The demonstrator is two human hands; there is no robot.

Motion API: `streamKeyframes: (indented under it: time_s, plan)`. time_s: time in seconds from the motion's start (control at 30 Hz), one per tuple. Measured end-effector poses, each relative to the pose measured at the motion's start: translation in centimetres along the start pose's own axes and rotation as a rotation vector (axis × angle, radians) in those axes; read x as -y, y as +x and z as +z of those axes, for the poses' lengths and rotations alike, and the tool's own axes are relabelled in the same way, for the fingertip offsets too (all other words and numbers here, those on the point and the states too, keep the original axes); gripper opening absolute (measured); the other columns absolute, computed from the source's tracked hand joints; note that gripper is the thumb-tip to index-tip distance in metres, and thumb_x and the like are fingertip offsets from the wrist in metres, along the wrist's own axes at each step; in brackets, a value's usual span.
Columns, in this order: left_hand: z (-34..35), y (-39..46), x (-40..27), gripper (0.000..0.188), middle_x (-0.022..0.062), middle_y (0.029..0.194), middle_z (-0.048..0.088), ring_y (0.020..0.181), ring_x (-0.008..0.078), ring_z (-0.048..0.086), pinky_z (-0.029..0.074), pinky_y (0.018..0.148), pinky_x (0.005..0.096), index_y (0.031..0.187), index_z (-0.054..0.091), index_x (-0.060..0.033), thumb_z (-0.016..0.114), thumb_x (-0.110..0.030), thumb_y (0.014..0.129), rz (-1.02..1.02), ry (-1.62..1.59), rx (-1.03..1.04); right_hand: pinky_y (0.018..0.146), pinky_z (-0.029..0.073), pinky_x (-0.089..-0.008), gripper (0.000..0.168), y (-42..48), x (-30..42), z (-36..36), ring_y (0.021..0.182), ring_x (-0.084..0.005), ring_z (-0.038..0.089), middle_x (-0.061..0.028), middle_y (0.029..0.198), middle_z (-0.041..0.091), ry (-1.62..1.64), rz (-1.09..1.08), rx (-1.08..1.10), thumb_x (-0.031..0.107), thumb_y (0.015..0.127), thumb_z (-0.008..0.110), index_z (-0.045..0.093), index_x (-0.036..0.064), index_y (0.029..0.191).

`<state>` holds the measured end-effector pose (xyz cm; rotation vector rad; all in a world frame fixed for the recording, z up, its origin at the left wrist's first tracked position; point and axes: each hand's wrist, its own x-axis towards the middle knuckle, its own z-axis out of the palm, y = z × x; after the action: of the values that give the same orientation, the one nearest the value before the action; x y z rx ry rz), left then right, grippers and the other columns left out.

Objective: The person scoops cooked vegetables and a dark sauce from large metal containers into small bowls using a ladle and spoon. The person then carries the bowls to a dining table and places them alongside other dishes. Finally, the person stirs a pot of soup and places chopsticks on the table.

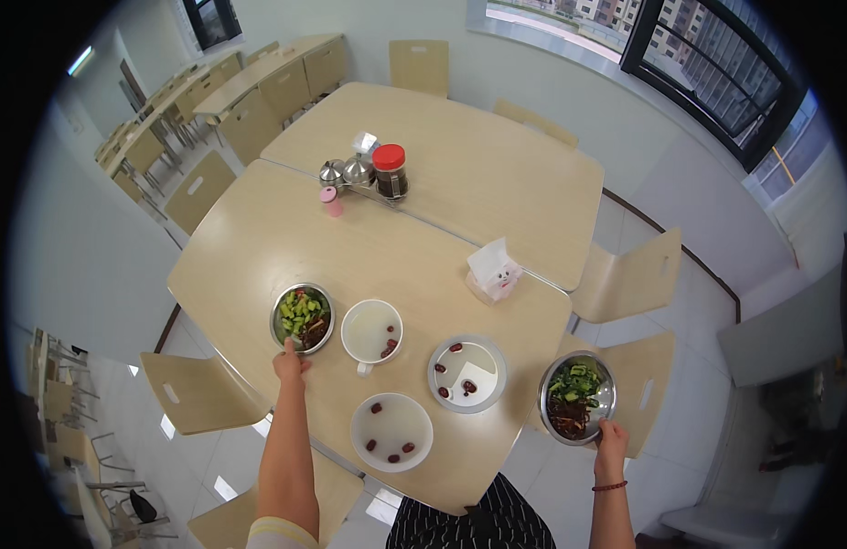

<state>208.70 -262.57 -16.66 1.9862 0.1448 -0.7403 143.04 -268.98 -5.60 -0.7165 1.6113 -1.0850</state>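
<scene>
My left hand (290, 364) grips the near rim of a steel bowl (276, 328) with chopped green vegetables and dark shredded food, at the table's left edge. My right hand (610, 442) holds the rim of another steel bowl (605, 394) with leafy greens and dark food, beyond the table's right edge. Between the hands stand a white mug (366, 333) of pale liquid with red dates, a white bowl (392, 432) of cloudy liquid with dates near the front, and a round bowl (495, 396) with a clear rim, also holding liquid and dates.
A tissue pack (493, 271) lies on the wooden table (293, 240). Farther back are a red-lidded jar (390, 171), steel condiment pots (358, 170) and a pink shaker (331, 202). Chairs (629, 274) surround the joined tables; one (204, 391) is at the left edge.
</scene>
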Motion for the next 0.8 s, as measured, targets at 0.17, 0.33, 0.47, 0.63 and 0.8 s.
streamKeyframes:
  time_s: [0.17, 0.33, 0.47, 0.63, 0.8]
  plan:
    - [2.3, -8.7, -5.5, 0.028, 0.0059, 0.089, 0.061, 0.07, 0.0138, 0.06, 0.051, 0.062, 0.0256, 0.112, 0.057, 0.0023, 0.056, -0.02, 0.096, 0.822, 0.155, -0.154, 0.057, 0.037, -0.0231, 0.023, 4.0, 0.0, -0.6, 0.061, -0.0062, 0.045, 0.0041, 0.067, 0.052, -0.052, 0.014, 0.038, 0.016, 0.091, 0.057, 0.057, 0.006, 0.07]
    - [16.7, -18.6, -9.5, 0.037, 0.0103, 0.09, 0.066, 0.07, 0.0141, 0.066, 0.054, 0.061, 0.0259, 0.122, 0.053, 0.0006, 0.06, -0.018, 0.091, 0.516, 0.091, 0.773, 0.053, 0.029, -0.0235, 0.024, 7.0, -0.1, 0.5, 0.059, -0.0043, 0.038, 0.0065, 0.064, 0.047, -0.035, 0.067, 0.049, 0.013, 0.091, 0.058, 0.055, 0.006, 0.067]
    - [28.4, -20.0, -8.7, 0.052, 0.0144, 0.08, 0.067, 0.059, 0.0181, 0.067, 0.055, 0.052, 0.0301, 0.126, 0.046, 0.0009, 0.066, -0.021, 0.084, 0.462, 0.486, 0.624, 0.054, 0.03, -0.0228, 0.023, 7.9, 0.7, 1.2, 0.059, -0.0038, 0.039, 0.0063, 0.064, 0.048, 0.001, 0.077, 0.044, 0.013, 0.091, 0.058, 0.056, 0.007, 0.068]
    - [35.6, -17.3, -5.8, 0.034, 0.015, 0.074, 0.066, 0.056, 0.018, 0.067, 0.056, 0.048, 0.0293, 0.112, 0.049, 0.0034, 0.061, -0.008, 0.083, 0.38, 0.161, 0.581, 0.052, 0.023, -0.0253, 0.029, 9.2, 1.5, 0.5, 0.058, -0.0034, 0.032, 0.0078, 0.062, 0.041, -0.068, 0.081, 0.024, 0.01, 0.09, 0.058, 0.048, 0.007, 0.063]
    - [38.0, -14.7, -9.3, 0.026, 0.0165, 0.073, 0.065, 0.056, 0.0199, 0.067, 0.056, 0.047, 0.03, 0.106, 0.049, 0.0066, 0.057, 0.0, 0.082, 0.359, -0.055, 0.513, 0.053, 0.022, -0.025, 0.031, 11.1, 1.0, -0.7, 0.059, -0.0035, 0.031, 0.0073, 0.061, 0.039, -0.084, 0.097, -0.011, 0.008, 0.09, 0.057, 0.045, 0.007, 0.061]
